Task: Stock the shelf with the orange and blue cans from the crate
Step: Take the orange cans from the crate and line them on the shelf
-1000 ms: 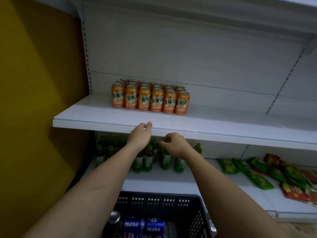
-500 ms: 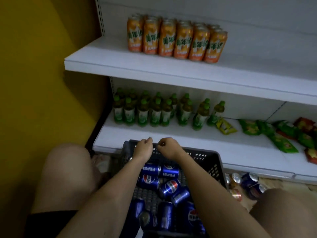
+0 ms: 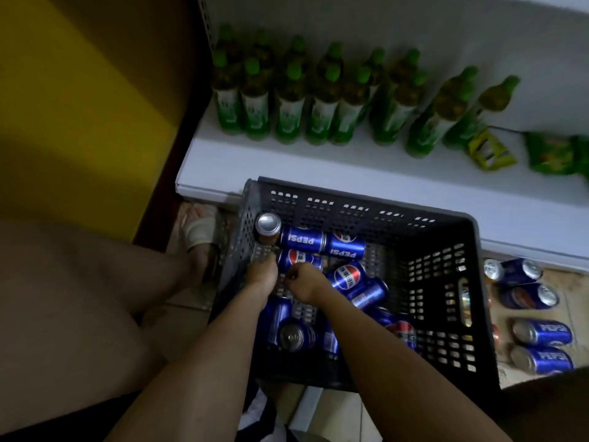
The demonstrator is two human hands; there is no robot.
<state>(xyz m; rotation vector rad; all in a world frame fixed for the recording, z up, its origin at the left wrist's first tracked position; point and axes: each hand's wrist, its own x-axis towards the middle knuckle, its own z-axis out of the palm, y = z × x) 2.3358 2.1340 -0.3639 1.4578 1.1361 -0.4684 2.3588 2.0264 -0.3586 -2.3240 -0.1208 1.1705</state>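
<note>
Left hand and right hand, fingers curled and seemingly empty, hovered inside the black crate over a blue can lying on its side. Advice: each hand should wrap one can's midsection before lifting.

The crate sits on the floor just before the bottom shelf, with cans lying loose inside it. More cans lie on the floor to its right. Bottles stand on that shelf behind the crate, snack packets to their right
</note>
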